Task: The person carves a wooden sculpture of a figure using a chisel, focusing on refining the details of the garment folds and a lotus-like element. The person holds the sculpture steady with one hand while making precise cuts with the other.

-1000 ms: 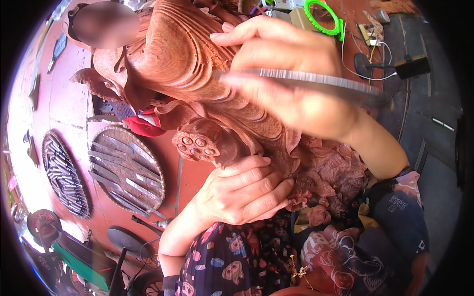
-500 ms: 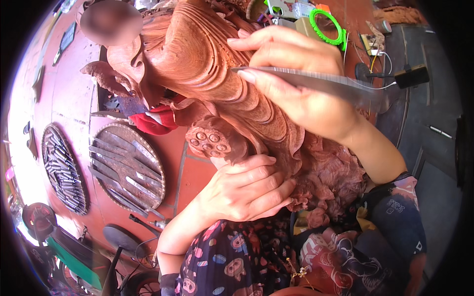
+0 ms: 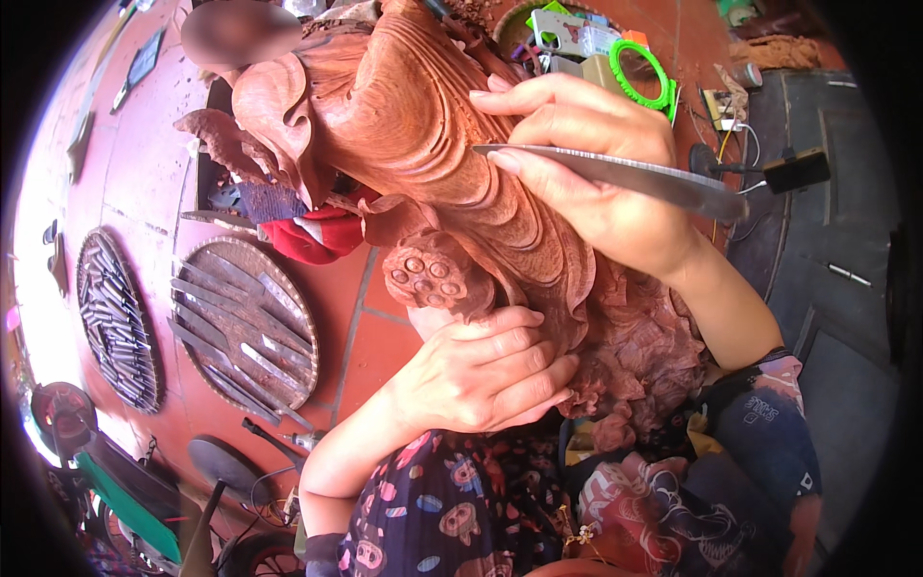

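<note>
A large reddish-brown wooden carving (image 3: 413, 106) with flowing robe folds lies slanted across my lap. My right hand (image 3: 630, 216) pinches a long, thin steel file (image 3: 663, 181) between thumb and fingers. The file's narrow tip rests at the grooved folds, and its wider end sticks out past the hand to the right. My left hand (image 3: 486, 370) is wrapped around the carving just below a carved lotus pod (image 3: 423, 274), with the fingertips hidden against the wood.
To the left, a round woven tray (image 3: 310, 361) holds several flat files, beside another tray (image 3: 154, 394) full of metal chisels. A red cloth (image 3: 306, 242) lies behind the carving. Far right stand a green ring-shaped object (image 3: 663, 91) and a small black device (image 3: 796, 170) on a stand.
The whole view has shifted slightly, with the carving now a little further right and lower. The file, blurred before, now looks sharper. My left hand keeps its grip.
</note>
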A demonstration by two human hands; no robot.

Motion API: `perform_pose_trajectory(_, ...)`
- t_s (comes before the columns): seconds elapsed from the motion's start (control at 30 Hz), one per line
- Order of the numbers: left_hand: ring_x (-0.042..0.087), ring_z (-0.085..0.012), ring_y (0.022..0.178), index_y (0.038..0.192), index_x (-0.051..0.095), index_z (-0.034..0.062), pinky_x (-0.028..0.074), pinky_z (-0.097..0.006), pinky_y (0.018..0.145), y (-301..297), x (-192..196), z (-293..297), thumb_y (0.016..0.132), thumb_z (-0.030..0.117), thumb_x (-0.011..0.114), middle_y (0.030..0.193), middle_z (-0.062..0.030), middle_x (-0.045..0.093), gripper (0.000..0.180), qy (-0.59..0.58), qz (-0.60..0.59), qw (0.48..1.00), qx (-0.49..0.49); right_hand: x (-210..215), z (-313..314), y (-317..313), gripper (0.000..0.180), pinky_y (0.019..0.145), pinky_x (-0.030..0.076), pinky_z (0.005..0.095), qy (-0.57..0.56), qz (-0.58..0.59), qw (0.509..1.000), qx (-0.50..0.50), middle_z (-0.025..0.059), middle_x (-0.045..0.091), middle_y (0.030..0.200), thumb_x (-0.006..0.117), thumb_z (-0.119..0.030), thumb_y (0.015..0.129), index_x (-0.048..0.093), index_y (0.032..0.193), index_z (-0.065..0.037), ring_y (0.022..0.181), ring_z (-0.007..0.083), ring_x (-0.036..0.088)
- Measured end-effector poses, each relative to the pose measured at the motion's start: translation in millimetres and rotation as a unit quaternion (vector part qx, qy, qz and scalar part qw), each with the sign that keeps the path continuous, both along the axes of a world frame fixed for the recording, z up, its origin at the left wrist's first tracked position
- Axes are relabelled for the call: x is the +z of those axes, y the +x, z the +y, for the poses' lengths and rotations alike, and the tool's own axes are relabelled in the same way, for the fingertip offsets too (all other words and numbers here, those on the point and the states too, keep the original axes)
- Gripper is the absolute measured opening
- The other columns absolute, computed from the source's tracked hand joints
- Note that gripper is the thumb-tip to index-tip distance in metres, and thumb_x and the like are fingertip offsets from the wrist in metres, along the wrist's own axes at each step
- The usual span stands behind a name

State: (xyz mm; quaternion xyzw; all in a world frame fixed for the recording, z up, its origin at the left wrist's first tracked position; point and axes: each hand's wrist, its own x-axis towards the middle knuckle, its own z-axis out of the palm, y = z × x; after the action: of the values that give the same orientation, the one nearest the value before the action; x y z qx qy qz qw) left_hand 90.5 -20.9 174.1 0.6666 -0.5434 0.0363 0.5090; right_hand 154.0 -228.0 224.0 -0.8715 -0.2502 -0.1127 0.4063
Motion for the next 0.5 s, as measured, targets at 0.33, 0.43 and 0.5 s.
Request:
perform_pose_trajectory(0.33, 0.071, -0.0219, 0.088, 0.105, 0.076, 0.0028, 0.056, -0.037, 0.09, 1, -1, -1, 0.084, 0.016, 0.078, 0.097, -0.0088, 0.075, 0.025, -0.005, -0.004, 1.0, 0.001, 2, 10, -13, 0.011, 0.094, 0.056, 0.0345, 0.006, 0.016, 1.0, -0.007, 0.0193, 0.069, 0.115, 0.078, 0.002, 0.083, 0.072, 0.091, 0.007, 0.111, 0.0305, 0.071)
perform_pose_trajectory(0.43, 0.071, -0.0221, 0.088, 0.105, 0.075, 0.0024, 0.056, -0.037, 0.09, 1, -1, -1, 0.084, 0.016, 0.078, 0.097, -0.0089, 0.074, 0.025, -0.009, -0.001, 1.0, -0.002, 3, 2, -5, 0.011, 0.098, 0.055, 0.0362, -0.024, 0.024, 0.999, 0.007, 0.0221, 0.065, 0.118, 0.078, 0.002, 0.083, 0.072, 0.091, 0.006, 0.116, 0.0329, 0.069)
perform_pose_trajectory(0.5, 0.071, -0.0221, 0.088, 0.105, 0.075, 0.002, 0.056, -0.037, 0.091, 1, -1, -1, 0.084, 0.015, 0.078, 0.097, -0.0092, 0.074, 0.025, -0.009, -0.002, 1.0, 0.001, -1, -4, 3, 0.012, 0.1, 0.055, 0.0367, 0.016, 0.037, 0.999, 0.016, 0.0236, 0.063, 0.121, 0.079, 0.002, 0.081, 0.073, 0.091, 0.006, 0.118, 0.0347, 0.068)
